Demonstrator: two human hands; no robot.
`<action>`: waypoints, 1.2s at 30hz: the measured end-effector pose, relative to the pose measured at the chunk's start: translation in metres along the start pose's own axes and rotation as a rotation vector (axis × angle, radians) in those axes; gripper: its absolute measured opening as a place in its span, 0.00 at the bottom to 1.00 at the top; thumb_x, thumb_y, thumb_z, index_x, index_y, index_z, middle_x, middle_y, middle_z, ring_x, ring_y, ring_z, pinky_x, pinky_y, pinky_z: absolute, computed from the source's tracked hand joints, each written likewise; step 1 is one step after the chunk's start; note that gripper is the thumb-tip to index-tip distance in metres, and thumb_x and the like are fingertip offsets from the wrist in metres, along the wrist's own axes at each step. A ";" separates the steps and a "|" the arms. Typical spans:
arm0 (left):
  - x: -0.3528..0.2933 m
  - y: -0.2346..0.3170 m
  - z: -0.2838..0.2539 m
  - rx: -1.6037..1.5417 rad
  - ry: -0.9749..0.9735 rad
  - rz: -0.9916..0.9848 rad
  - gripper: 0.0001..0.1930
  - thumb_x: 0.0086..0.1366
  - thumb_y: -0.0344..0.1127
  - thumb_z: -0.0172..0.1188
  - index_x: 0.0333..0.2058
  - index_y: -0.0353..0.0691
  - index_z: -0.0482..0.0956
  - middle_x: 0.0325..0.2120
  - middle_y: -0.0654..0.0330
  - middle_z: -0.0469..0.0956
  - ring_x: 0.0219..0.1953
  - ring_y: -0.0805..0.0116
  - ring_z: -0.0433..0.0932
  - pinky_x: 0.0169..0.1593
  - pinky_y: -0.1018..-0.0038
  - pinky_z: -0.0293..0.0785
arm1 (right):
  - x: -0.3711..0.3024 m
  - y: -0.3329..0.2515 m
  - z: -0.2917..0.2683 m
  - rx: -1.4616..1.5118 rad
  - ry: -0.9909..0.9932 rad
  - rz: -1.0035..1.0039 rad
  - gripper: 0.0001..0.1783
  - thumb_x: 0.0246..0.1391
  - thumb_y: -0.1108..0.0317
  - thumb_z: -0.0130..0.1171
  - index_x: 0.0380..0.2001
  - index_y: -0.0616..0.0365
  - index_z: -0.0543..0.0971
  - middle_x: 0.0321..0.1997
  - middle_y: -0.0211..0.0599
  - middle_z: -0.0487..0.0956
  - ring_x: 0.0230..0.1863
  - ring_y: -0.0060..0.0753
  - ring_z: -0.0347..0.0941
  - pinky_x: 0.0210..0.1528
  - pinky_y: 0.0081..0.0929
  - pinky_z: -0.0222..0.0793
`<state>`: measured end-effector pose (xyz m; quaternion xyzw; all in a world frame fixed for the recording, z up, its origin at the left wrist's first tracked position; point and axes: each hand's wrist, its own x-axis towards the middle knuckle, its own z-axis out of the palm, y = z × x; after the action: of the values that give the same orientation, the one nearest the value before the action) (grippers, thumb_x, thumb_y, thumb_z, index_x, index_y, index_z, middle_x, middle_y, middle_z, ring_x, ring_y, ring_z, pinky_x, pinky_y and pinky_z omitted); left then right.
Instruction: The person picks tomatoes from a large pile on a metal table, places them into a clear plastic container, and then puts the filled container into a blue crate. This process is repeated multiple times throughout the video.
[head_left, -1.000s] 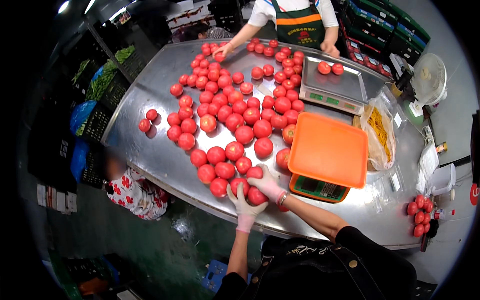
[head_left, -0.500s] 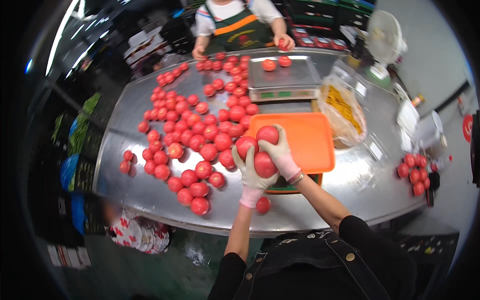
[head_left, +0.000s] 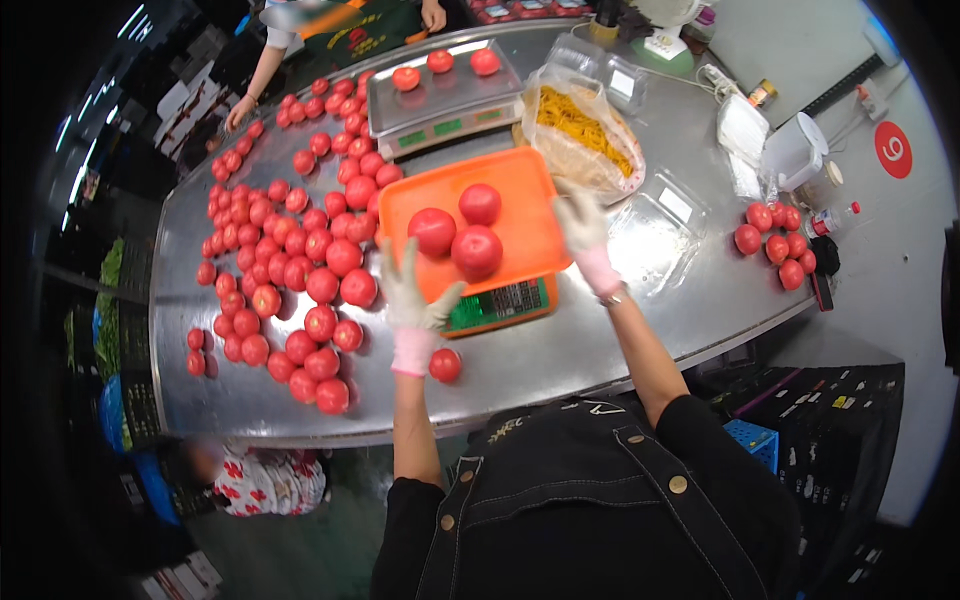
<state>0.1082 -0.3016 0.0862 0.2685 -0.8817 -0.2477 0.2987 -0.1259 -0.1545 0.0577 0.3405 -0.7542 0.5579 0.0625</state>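
Note:
Three red tomatoes (head_left: 477, 251) rest together in a shallow orange tray (head_left: 532, 225). Under the tray is an orange weighing scale (head_left: 535, 298), its green display and keypad showing along the near side. My left hand (head_left: 411, 305), in a pale glove with a pink cuff, is at the tray's left edge with fingers spread and nothing in it. At the right edge is my right hand (head_left: 584, 238), gloved alike, fingers apart and slightly blurred; whether it touches the rim I cannot tell. A single tomato (head_left: 445, 365) lies on the metal table by my left wrist.
Many loose tomatoes (head_left: 294, 272) cover the table's left side. A second scale (head_left: 440, 100) holds three tomatoes, with a co-worker (head_left: 360, 30) behind it. To the right are a bag of yellow strips (head_left: 580, 140), clear plastic boxes (head_left: 660, 225) and several tomatoes (head_left: 778, 246).
The three tomatoes left my hands and now sit in the tray. My hands moved apart to its two sides. My view swung right, and a third tomato is on the far scale.

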 end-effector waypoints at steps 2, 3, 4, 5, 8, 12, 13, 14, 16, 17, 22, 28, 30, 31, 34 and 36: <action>-0.034 -0.020 -0.018 -0.030 0.178 -0.127 0.40 0.54 0.38 0.71 0.63 0.37 0.62 0.65 0.43 0.56 0.65 0.46 0.60 0.66 0.61 0.59 | -0.022 0.004 -0.047 0.210 0.069 0.103 0.17 0.61 0.68 0.55 0.51 0.62 0.77 0.48 0.43 0.78 0.49 0.36 0.74 0.55 0.29 0.68; -0.054 -0.033 -0.023 -0.098 0.251 -0.242 0.39 0.54 0.37 0.71 0.62 0.36 0.63 0.63 0.44 0.58 0.64 0.47 0.61 0.65 0.61 0.59 | -0.036 0.004 -0.069 0.103 0.105 0.190 0.17 0.61 0.68 0.55 0.51 0.63 0.77 0.48 0.43 0.78 0.50 0.36 0.74 0.56 0.28 0.67; -0.075 -0.044 -0.022 -0.168 0.326 -0.354 0.37 0.55 0.36 0.70 0.61 0.35 0.63 0.62 0.44 0.61 0.64 0.48 0.62 0.65 0.61 0.60 | -0.049 0.007 -0.090 -0.011 0.143 0.273 0.17 0.61 0.68 0.54 0.51 0.63 0.77 0.49 0.43 0.78 0.51 0.35 0.74 0.56 0.27 0.67; -0.095 -0.047 -0.020 -0.132 0.274 -0.411 0.37 0.55 0.36 0.70 0.61 0.35 0.63 0.61 0.44 0.61 0.64 0.48 0.62 0.65 0.61 0.60 | -0.060 0.018 -0.107 -0.087 0.145 0.264 0.17 0.61 0.68 0.54 0.51 0.64 0.77 0.49 0.43 0.79 0.50 0.35 0.74 0.56 0.27 0.67; -0.133 -0.048 -0.010 -0.048 0.125 -0.506 0.38 0.54 0.39 0.70 0.61 0.36 0.63 0.60 0.44 0.62 0.63 0.46 0.63 0.64 0.60 0.61 | -0.087 0.051 -0.142 -0.222 0.151 0.337 0.17 0.61 0.68 0.53 0.50 0.65 0.77 0.48 0.44 0.79 0.50 0.36 0.74 0.56 0.27 0.66; -0.151 -0.027 0.031 0.069 -0.003 -0.468 0.39 0.52 0.41 0.70 0.61 0.41 0.63 0.59 0.43 0.62 0.61 0.44 0.64 0.63 0.58 0.62 | -0.100 0.059 -0.147 -0.287 0.133 0.331 0.16 0.60 0.68 0.54 0.49 0.65 0.77 0.48 0.45 0.78 0.48 0.38 0.75 0.53 0.30 0.68; -0.150 -0.029 0.041 0.103 -0.021 -0.453 0.39 0.51 0.41 0.69 0.61 0.43 0.64 0.59 0.43 0.62 0.60 0.43 0.64 0.62 0.57 0.62 | -0.100 0.058 -0.145 -0.307 0.101 0.320 0.17 0.59 0.68 0.54 0.49 0.64 0.77 0.48 0.45 0.78 0.47 0.39 0.75 0.53 0.31 0.68; -0.150 -0.029 0.047 0.147 -0.034 -0.457 0.38 0.51 0.40 0.69 0.61 0.44 0.64 0.59 0.43 0.63 0.59 0.43 0.64 0.61 0.57 0.63 | -0.100 0.057 -0.142 -0.328 0.068 0.307 0.17 0.59 0.67 0.55 0.49 0.64 0.77 0.48 0.45 0.77 0.47 0.40 0.75 0.52 0.32 0.69; -0.146 -0.032 0.056 0.235 -0.058 -0.460 0.36 0.51 0.37 0.67 0.60 0.46 0.65 0.58 0.44 0.64 0.58 0.42 0.65 0.60 0.56 0.64 | -0.097 0.059 -0.134 -0.396 0.007 0.241 0.18 0.57 0.66 0.56 0.50 0.62 0.76 0.48 0.45 0.77 0.46 0.42 0.74 0.51 0.34 0.69; -0.146 -0.037 0.057 0.166 -0.043 -0.439 0.33 0.52 0.36 0.66 0.58 0.44 0.67 0.56 0.46 0.65 0.56 0.43 0.66 0.59 0.55 0.65 | -0.097 0.064 -0.128 -0.444 -0.025 0.187 0.19 0.57 0.66 0.57 0.50 0.61 0.76 0.48 0.46 0.76 0.46 0.44 0.74 0.51 0.35 0.69; -0.147 -0.080 0.036 0.286 0.023 -0.499 0.29 0.53 0.35 0.65 0.55 0.42 0.69 0.54 0.47 0.67 0.54 0.44 0.67 0.56 0.56 0.67 | -0.092 0.076 -0.114 -0.729 -0.224 0.079 0.22 0.54 0.63 0.60 0.52 0.55 0.75 0.50 0.45 0.76 0.50 0.49 0.73 0.54 0.40 0.68; -0.150 -0.110 -0.006 0.308 0.025 -0.603 0.29 0.55 0.37 0.63 0.57 0.41 0.68 0.54 0.48 0.66 0.55 0.43 0.66 0.57 0.55 0.67 | -0.079 0.059 -0.114 -0.344 -0.188 0.118 0.14 0.56 0.68 0.60 0.45 0.60 0.79 0.38 0.42 0.79 0.36 0.35 0.77 0.41 0.29 0.73; -0.152 -0.114 -0.008 0.307 -0.005 -0.582 0.30 0.55 0.37 0.64 0.57 0.42 0.67 0.55 0.48 0.66 0.55 0.42 0.66 0.58 0.55 0.67 | -0.061 0.020 -0.092 -0.221 -0.181 0.062 0.14 0.55 0.70 0.61 0.46 0.60 0.78 0.37 0.41 0.79 0.35 0.34 0.77 0.41 0.28 0.73; -0.150 -0.114 -0.008 0.306 -0.023 -0.596 0.31 0.55 0.38 0.64 0.58 0.42 0.66 0.56 0.47 0.65 0.55 0.42 0.65 0.58 0.54 0.67 | -0.053 0.003 -0.076 -0.130 -0.180 0.000 0.15 0.52 0.73 0.64 0.45 0.61 0.78 0.36 0.40 0.79 0.35 0.34 0.76 0.40 0.28 0.73; -0.135 -0.107 -0.006 0.299 -0.063 -0.621 0.33 0.54 0.38 0.64 0.59 0.42 0.65 0.58 0.47 0.64 0.56 0.42 0.65 0.58 0.54 0.66 | -0.034 -0.029 -0.024 -0.180 -0.302 -0.268 0.28 0.46 0.62 0.69 0.51 0.59 0.75 0.48 0.45 0.76 0.49 0.47 0.74 0.52 0.37 0.71; -0.132 -0.102 -0.008 0.293 -0.079 -0.647 0.34 0.54 0.39 0.64 0.60 0.42 0.64 0.59 0.47 0.63 0.57 0.41 0.64 0.59 0.53 0.66 | -0.029 -0.062 0.009 -0.244 -0.390 -0.272 0.36 0.44 0.57 0.71 0.57 0.53 0.72 0.56 0.46 0.73 0.56 0.49 0.70 0.57 0.39 0.69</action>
<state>0.2366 -0.2967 -0.0214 0.5639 -0.7881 -0.2107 0.1287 -0.0656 -0.1590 0.0898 0.5299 -0.7609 0.3732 0.0308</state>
